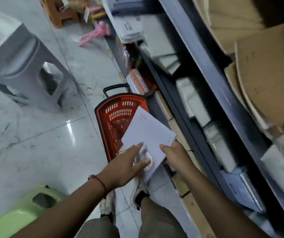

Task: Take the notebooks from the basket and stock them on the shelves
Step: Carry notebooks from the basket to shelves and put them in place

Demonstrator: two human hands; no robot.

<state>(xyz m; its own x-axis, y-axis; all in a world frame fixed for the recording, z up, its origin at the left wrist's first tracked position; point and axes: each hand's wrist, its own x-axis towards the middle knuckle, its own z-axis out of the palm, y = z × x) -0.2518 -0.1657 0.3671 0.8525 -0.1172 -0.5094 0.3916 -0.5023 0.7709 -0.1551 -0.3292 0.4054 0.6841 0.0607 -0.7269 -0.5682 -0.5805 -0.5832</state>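
basket (pixel 119 115) on floor (pixel 35 134), left of shelves (pixel 197 100), notebook (pixel 148 133) above

Bare forearms, no sleeves in view. Thin red cord bracelet (pixel 101 183) with a few small dark beads at the left wrist, just behind the left hand (pixel 126 166); nothing worn near the right hand (pixel 176 156). Grey-khaki shorts (pixel 156 220). Worn white sneakers (pixel 138 189) with pale laces, dark ankle socks (pixel 142 197).
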